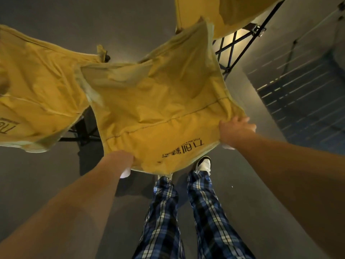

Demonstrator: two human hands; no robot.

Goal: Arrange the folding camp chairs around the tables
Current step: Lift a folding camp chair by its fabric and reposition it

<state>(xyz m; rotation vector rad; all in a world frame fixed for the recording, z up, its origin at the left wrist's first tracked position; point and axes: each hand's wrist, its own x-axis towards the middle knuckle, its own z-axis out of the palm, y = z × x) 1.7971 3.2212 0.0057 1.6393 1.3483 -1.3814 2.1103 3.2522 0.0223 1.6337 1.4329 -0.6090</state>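
Right in front of your legs, the middle chair (158,107) hangs from its two near corners: your left hand (124,158) is tucked under one, fingers hidden, so whether it grips I cannot tell; your right hand (236,128) curls over the other. Holding both corners likely keeps it spread and steerable. Another chair (35,90) sits just left, a third (233,14) beyond. No table is clearly visible.

The chair (158,109) is creased matt yellow cloth on black metal; the floor (56,174) looks smooth.
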